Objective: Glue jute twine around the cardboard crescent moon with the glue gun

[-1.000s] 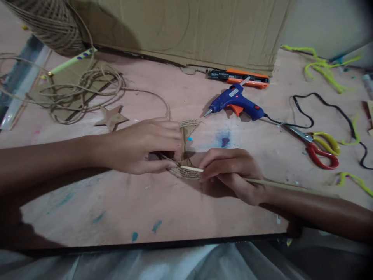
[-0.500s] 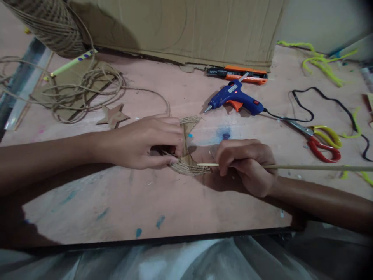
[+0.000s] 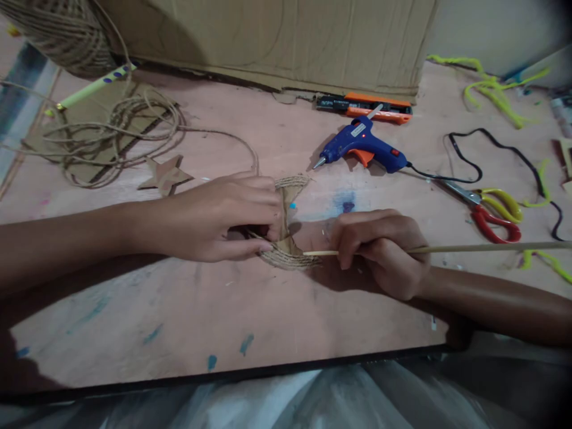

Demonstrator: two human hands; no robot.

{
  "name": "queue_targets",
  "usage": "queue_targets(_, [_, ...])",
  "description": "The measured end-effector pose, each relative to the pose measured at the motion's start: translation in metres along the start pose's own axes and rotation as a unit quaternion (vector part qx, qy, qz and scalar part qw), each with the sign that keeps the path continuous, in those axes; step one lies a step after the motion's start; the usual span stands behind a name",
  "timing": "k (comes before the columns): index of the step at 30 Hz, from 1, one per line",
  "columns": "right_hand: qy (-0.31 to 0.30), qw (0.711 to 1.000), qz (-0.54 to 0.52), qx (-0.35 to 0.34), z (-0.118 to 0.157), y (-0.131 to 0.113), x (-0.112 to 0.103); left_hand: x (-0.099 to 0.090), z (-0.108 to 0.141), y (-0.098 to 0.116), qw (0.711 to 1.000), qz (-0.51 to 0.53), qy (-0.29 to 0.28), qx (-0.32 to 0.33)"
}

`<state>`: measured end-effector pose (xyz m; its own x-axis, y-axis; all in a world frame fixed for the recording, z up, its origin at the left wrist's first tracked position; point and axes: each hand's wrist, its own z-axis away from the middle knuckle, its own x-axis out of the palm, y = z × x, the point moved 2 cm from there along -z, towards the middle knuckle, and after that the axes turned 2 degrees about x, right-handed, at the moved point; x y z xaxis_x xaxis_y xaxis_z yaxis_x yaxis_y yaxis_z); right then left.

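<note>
Under my left hand (image 3: 236, 217) lies a small cardboard piece (image 3: 289, 259) with rows of twine along its curved edges. My left fingers are bent over its left side, thumb at the lower edge, holding it against the table. A strand of twine (image 3: 223, 132) runs from behind that hand to a loose tangle. My right hand (image 3: 379, 250) is closed around a thin wooden stick (image 3: 482, 247). The stick's pale tip touches the twine on the lower curve, or hovers just over it; I cannot tell which. Part of the cardboard is hidden by my left hand.
A blue hot glue gun (image 3: 364, 146) lies beyond my right hand, near an orange-black cutter (image 3: 364, 108). Scissors (image 3: 487, 208) rest at right. At left are a cardboard star (image 3: 165, 176), tangled twine (image 3: 120, 128) and a twine spool (image 3: 67, 36). A cardboard sheet (image 3: 277, 42) stands behind.
The view has shifted slightly. The stick's rear end sits a little higher, while its tip stays at the lower twine rows. My left hand keeps its hold on the cardboard piece.
</note>
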<state>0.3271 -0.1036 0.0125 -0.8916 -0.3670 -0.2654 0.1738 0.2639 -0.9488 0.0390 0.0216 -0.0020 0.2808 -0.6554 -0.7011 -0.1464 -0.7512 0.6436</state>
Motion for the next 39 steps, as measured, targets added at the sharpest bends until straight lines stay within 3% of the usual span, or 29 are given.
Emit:
queue_targets(5, [-0.005,1.0,-0.004,-0.027,-0.001,0.002,0.001,-0.001,0.002,0.0,1.0,0.014,0.0,-0.003])
queue_targets(10, [-0.061,0.996,-0.005,-0.072,-0.003,0.007,0.005,-0.004,0.005,0.002,1.0,0.017,0.001,-0.008])
queue_targets(22, [-0.039,0.994,-0.05,-0.084,-0.002,0.015,0.013,-0.006,0.003,0.005,1.0,0.02,-0.006,-0.02])
queue_targets(28, [-0.076,0.992,-0.032,-0.096,-0.006,0.014,0.015,-0.007,0.002,0.005,1.0,0.024,-0.006,-0.017])
queue_targets(31, [-0.066,0.993,-0.017,-0.101,-0.006,0.011,0.013,-0.007,0.003,0.005,0.999,0.023,-0.007,-0.025])
queue_targets(33, [-0.052,0.992,0.024,-0.113,-0.005,0.007,0.005,-0.006,0.004,0.005,0.999,0.017,-0.003,-0.033])
queue_targets(36, [-0.043,0.973,0.18,-0.135,0.001,0.0,-0.021,-0.006,0.003,0.008,0.999,0.014,0.0,-0.038])
queue_targets(39, [-0.041,0.9,0.396,-0.175,0.013,-0.004,-0.054,-0.004,0.002,0.01,0.999,-0.001,0.007,-0.032])
